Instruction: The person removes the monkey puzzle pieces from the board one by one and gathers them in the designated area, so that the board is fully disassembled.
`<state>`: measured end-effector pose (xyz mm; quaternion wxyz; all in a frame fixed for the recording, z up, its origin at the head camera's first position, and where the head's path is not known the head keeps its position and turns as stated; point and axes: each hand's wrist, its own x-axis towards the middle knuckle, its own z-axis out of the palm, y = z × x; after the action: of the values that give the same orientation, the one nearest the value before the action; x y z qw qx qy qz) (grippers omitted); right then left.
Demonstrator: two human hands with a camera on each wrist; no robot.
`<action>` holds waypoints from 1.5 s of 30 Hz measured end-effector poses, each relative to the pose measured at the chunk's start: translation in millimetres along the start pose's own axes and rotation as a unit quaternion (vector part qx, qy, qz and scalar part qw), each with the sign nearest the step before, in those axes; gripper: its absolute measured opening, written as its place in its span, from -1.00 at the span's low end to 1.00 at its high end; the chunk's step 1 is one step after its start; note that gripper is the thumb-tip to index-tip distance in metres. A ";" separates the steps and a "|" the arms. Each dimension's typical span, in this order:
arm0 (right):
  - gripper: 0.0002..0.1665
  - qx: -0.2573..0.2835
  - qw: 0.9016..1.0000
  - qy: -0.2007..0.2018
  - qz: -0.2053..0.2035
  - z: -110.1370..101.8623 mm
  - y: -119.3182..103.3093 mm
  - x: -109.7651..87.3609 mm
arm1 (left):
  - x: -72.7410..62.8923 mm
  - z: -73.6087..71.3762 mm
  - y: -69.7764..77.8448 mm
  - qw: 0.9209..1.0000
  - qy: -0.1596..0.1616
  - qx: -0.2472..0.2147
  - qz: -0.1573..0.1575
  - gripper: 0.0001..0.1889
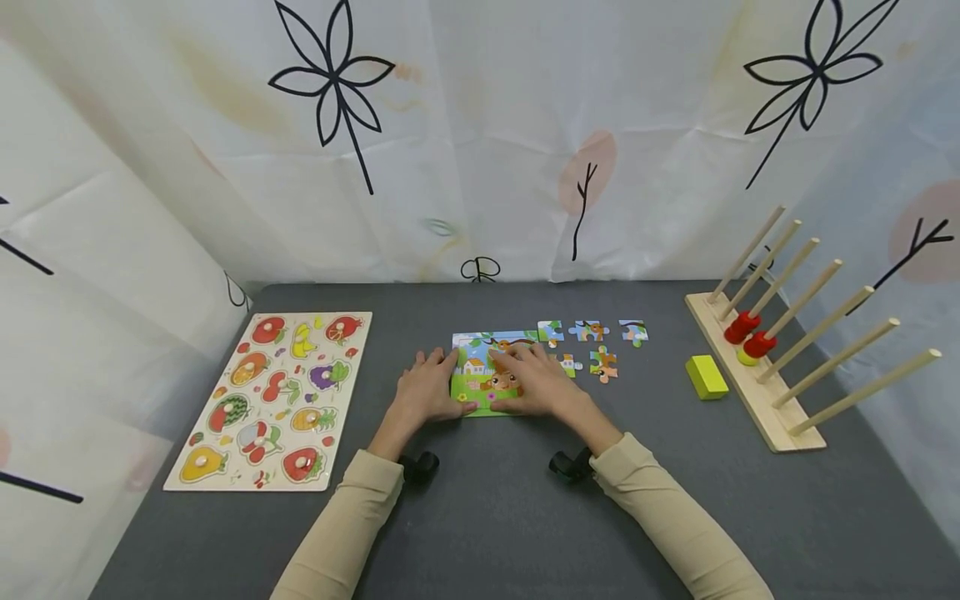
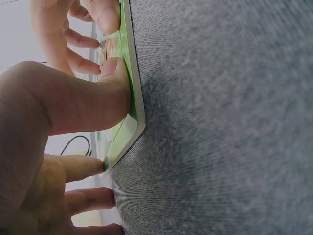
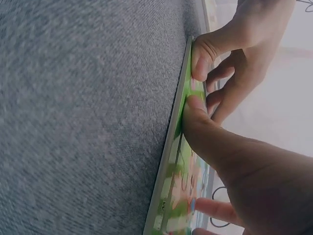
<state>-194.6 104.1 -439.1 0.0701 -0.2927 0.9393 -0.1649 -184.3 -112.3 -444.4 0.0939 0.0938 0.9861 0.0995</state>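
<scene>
A jigsaw puzzle [image 1: 480, 387] with a green meadow, a small house and a monkey's face lies in its flat tray on the grey table. My left hand [image 1: 426, 390] rests at the tray's left side, thumb on the green front border, other fingers spread along the left edge. From the right, my right hand [image 1: 542, 383] reaches over the picture; its thumb presses the front border near the left thumb, and its fingers touch the upper pieces. In the right wrist view, seams run across the puzzle [image 3: 171, 171] beside that thumb. The right hand hides much of the picture's right part.
Several loose jigsaw pieces [image 1: 603, 364] lie right of and behind the tray. A fruit puzzle board [image 1: 281, 400] lies at the left. On the right are a yellow block [image 1: 706, 377] and a wooden peg stand [image 1: 795, 442] with red and yellow beads. A patterned curtain [image 1: 480, 167] hangs behind the table.
</scene>
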 end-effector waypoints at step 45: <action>-0.41 0.036 0.998 0.042 0.044 -12.4 7.9 1.7 | -0.5 -1.9 -0.2 1.000 -0.018 -0.012 0.000 -0.04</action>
<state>-202.9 112.6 -430.3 0.0488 -0.2411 0.9468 -0.2076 -184.2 -113.0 -442.5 0.1125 0.0945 0.9831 0.1093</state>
